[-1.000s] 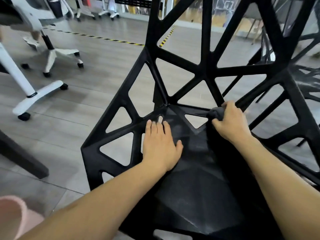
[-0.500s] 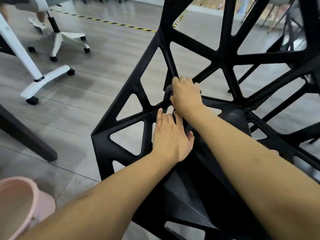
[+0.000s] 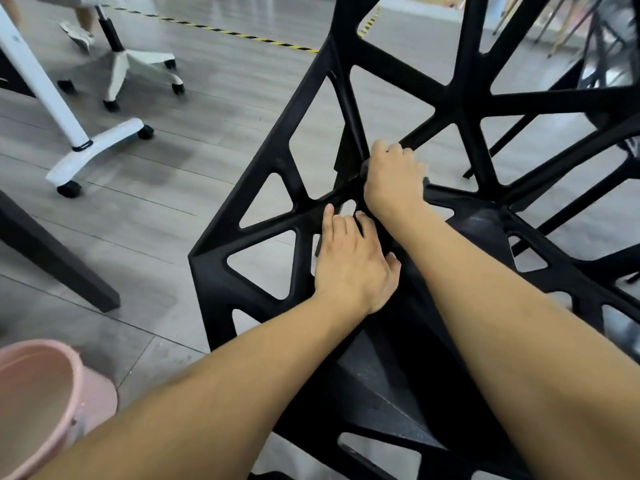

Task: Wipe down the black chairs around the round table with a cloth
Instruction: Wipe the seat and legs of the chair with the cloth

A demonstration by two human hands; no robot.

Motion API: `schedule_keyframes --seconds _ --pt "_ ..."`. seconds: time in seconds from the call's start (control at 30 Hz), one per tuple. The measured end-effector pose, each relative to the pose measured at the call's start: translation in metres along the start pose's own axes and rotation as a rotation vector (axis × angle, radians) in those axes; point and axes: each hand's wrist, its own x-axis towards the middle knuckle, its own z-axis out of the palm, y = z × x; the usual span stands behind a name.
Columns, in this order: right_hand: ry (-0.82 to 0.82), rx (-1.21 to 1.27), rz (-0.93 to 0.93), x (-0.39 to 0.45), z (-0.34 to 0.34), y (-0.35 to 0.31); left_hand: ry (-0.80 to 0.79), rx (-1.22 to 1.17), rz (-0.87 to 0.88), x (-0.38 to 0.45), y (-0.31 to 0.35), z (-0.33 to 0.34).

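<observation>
A black chair (image 3: 273, 188) made of angular open struts fills the middle and right of the head view. My left hand (image 3: 353, 265) lies flat, fingers straight, on the seat's left side. Just beyond it my right hand (image 3: 393, 181) is curled over a dark cloth (image 3: 364, 166) and presses it where the seat's back left corner meets the backrest struts. Only a small dark edge of the cloth shows beside the hand. My right forearm crosses over the seat.
A pink bucket (image 3: 74, 407) stands at the bottom left on the grey floor. A dark table leg (image 3: 55, 261) slants at the left. White wheeled stand bases (image 3: 100, 147) are at the upper left. More black chair frames (image 3: 609, 64) stand at the right.
My right hand slid the cloth from the right side of the seat's back edge over to the back left corner. My left hand stayed flat on the seat.
</observation>
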Motion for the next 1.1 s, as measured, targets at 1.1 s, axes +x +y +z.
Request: schedule_keyframes --seconds 1.1 --pt "-0.114 0.211 0.044 -0.168 -0.048 0.126 -0.071 0.018 -0.022 0.001 -0.002 -0.007"
